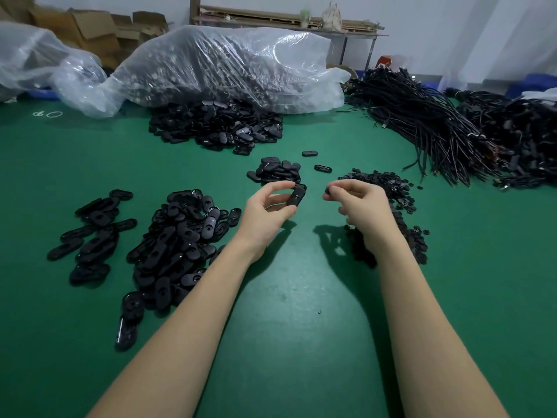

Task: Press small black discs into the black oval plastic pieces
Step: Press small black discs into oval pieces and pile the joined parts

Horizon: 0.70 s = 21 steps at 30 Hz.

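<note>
My left hand [269, 208] pinches one black oval plastic piece [296, 196] between thumb and fingers, held upright above the green table [301, 297]. A short gap to the right, my right hand [360, 203] pinches a small black disc [327, 191] at its fingertips, apart from the oval. A heap of small black discs [388, 188] lies behind and under my right hand. A small pile of oval pieces [275, 171] sits just beyond my left hand. Larger piles of ovals [180, 236] lie to the left.
A big heap of ovals [217, 125] spills from a clear plastic bag [229, 64] at the back. Bundles of black cables [437, 122] fill the right side. Two loose ovals [309, 153] lie mid-table. Cardboard boxes [90, 28] and a shelf [286, 21] stand behind.
</note>
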Tool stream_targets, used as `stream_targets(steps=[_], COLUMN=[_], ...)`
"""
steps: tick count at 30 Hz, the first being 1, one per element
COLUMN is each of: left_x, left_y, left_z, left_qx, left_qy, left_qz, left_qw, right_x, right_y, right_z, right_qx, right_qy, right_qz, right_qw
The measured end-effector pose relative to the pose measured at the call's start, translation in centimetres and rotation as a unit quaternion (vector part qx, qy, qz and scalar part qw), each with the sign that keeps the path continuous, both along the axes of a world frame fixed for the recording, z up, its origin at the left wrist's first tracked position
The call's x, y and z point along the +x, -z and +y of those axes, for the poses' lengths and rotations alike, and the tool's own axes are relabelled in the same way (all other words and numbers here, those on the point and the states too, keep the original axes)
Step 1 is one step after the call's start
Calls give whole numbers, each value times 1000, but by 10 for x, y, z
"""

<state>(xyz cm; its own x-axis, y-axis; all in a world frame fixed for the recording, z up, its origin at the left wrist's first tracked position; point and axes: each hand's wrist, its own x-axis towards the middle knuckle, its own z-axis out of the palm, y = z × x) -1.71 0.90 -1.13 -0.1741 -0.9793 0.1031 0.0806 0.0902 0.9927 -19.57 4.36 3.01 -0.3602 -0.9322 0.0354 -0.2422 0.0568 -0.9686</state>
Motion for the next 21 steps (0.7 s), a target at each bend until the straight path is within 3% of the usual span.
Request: stream_targets(steps=[3, 10, 21], left_x=[0, -3, -2], left_y=[2, 2, 2], left_z=[0, -3, -4], left_qx=[-7, 36, 31], left_qy=[-5, -1, -21], left_qz=[-11, 100, 109], left_qw=[1000, 994, 993], right_x=[10, 11, 12], right_y=[1, 5, 6], right_z=[0, -2, -5], right_qx=[33, 57, 64], right_qy=[-57, -117, -106], right_qz=[-51, -127, -164], right_qw=[997, 983, 979])
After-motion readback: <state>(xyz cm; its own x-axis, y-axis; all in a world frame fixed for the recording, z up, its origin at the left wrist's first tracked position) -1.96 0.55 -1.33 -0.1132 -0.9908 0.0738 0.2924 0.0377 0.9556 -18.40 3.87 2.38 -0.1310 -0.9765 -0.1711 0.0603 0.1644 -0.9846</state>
